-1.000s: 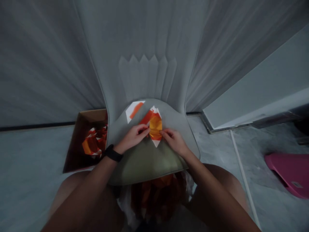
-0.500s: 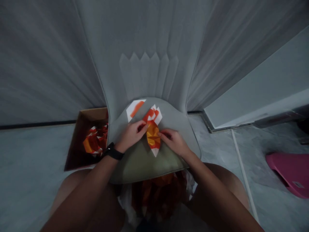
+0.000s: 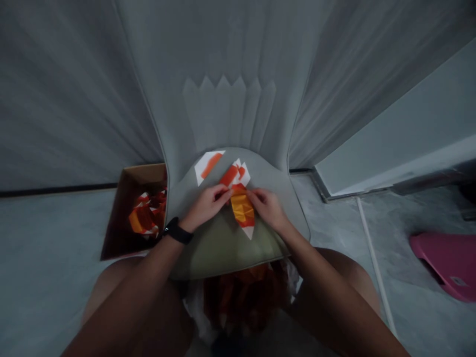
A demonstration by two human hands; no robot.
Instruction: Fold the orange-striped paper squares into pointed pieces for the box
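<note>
Now — left hand (image 3: 207, 204), right hand (image 3: 268, 209), holding origami (image 3: 242, 208)

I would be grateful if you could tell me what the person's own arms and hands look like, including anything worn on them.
Both forearms are bare, with no sleeves, and the left hand and right hand wear no gloves. A black wristband circles the left wrist; the right wrist shows nothing worn.

The folded paper (image 3: 241, 208) is showing yellow and orange patches with white tips. The paper scrap (image 3: 209, 165) at upper left of it is showing an orange stripe on white. The papers (image 3: 143, 218) in the brown box (image 3: 143, 174) are showing red, orange and white, while the board (image 3: 444, 265) at far right is showing pink.
</note>
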